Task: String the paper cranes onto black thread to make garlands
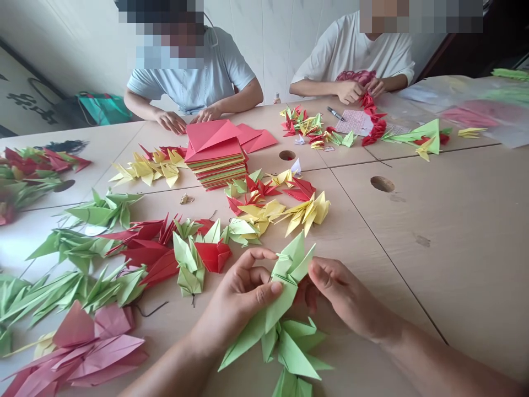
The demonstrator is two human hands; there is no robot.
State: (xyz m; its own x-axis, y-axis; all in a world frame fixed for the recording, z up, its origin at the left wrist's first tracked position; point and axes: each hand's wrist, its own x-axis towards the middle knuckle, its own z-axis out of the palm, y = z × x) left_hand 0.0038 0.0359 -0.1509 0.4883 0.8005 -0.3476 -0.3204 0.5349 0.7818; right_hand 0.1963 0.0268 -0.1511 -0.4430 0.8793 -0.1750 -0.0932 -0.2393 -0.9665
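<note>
Over the near part of the table, my left hand (252,289) pinches a light green folded paper crane (285,281) between thumb and fingers. My right hand (343,292) is on the crane's right side, its thumb against the upright wing and its other fingers partly hidden behind the paper. More green paper cranes (297,347) hang below in a string toward the bottom edge. Just left of my left hand stand a green folded crane (189,264) and a red folded crane (212,255).
A stack of coloured paper squares (217,160) stands mid-table, with yellow cranes (155,168) beside it. Pink cranes (82,353) and green strands (74,292) cover the left. Across the table sit two people; one person's hands (359,91) hold red folded paper.
</note>
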